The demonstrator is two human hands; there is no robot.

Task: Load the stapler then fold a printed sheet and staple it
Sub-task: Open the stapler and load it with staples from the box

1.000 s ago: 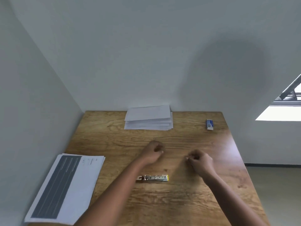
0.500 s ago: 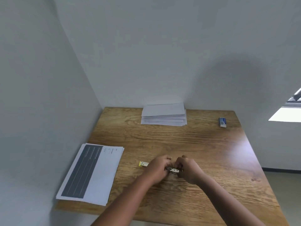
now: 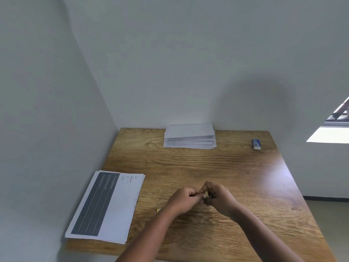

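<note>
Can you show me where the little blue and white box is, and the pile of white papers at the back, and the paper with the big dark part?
blue and white box (image 3: 256, 144): head view, its top face.
pile of white papers (image 3: 189, 131): head view, top sheet's middle.
printed sheet (image 3: 98, 203): head view, its dark block.

Plain office corner, wood desk (image 3: 236, 167), paper stacks (image 3: 189, 136), eraser (image 3: 256, 143), bare walls

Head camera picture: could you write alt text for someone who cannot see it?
Two hands, left and right, meet over a wooden desk, gripping a small stapler with a yellow tip between them. Printed sheets lie at the left edge, a stack of white paper by the wall, and an eraser at the far right.
</note>
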